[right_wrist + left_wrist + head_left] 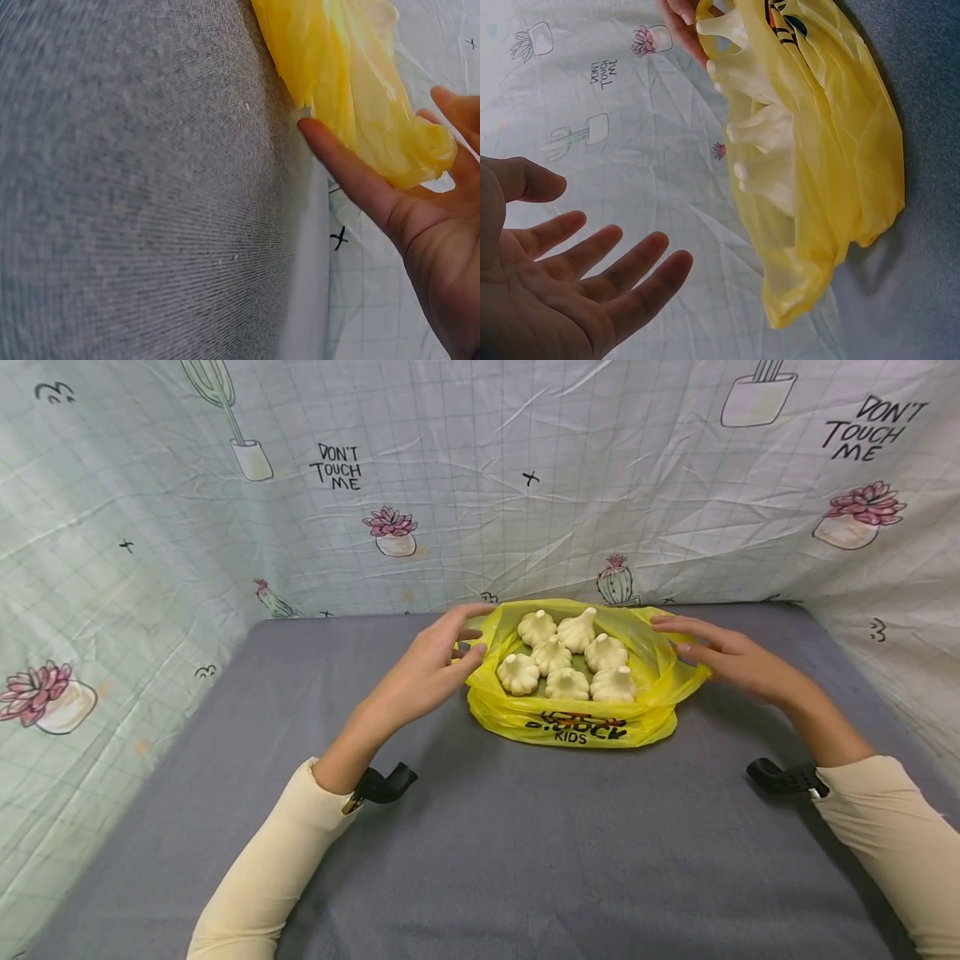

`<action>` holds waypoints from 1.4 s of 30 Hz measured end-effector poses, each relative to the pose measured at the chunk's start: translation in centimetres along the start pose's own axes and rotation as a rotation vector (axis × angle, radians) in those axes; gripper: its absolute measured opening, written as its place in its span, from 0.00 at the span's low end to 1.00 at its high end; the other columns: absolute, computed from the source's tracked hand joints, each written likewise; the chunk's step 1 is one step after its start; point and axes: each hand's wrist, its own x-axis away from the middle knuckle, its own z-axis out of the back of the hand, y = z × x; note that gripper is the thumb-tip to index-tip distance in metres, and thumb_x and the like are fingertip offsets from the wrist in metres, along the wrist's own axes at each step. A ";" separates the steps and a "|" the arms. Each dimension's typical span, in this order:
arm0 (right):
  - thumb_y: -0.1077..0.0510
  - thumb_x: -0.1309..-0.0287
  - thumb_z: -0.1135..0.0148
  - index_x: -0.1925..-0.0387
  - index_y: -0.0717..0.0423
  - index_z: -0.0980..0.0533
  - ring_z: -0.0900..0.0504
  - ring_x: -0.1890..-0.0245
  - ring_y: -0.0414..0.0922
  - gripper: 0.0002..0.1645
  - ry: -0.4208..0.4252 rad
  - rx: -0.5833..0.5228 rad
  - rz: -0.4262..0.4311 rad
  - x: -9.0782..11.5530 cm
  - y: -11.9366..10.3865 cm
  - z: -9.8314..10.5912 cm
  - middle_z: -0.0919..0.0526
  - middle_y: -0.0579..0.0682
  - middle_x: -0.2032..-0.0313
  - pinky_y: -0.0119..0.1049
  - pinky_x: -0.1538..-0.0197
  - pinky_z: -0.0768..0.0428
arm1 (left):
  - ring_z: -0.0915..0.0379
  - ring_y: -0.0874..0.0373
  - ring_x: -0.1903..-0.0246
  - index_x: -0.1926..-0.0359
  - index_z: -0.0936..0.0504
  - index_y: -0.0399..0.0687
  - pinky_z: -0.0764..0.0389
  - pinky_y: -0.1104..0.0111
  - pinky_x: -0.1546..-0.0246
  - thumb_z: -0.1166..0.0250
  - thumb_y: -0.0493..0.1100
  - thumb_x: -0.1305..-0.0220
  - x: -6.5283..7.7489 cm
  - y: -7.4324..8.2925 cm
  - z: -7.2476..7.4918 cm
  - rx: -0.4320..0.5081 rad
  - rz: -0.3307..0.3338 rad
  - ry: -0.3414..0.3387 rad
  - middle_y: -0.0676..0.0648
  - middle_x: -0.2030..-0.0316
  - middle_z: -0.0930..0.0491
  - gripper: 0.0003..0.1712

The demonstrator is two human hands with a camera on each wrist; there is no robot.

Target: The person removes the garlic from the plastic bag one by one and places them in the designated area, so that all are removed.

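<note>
A yellow plastic bag with its mouth spread wide stands on the grey cloth. Several white garlic bulbs sit inside it, stems mostly up. My left hand is beside the bag's left end, fingers extended and holding nothing; the left wrist view shows its palm apart from the bag. At the right end is my right hand, fingers extended. In the right wrist view, one finger lies close against the bag's end; whether it touches the plastic I cannot tell.
The grey cloth-covered table runs up to a hanging printed curtain behind the bag and along both sides. Black wrist mounts stick out from both cream sleeves.
</note>
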 end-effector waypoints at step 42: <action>0.58 0.44 0.24 0.43 0.51 0.16 0.29 0.71 0.36 0.25 0.052 0.394 0.152 -0.8 -0.7 0.5 0.22 0.53 0.35 0.30 0.68 0.31 | 0.26 0.43 0.36 0.37 0.20 0.42 0.20 0.60 0.42 0.33 0.31 0.33 -7.3 -3.7 -0.4 -0.022 0.068 -0.375 0.43 0.37 0.22 0.24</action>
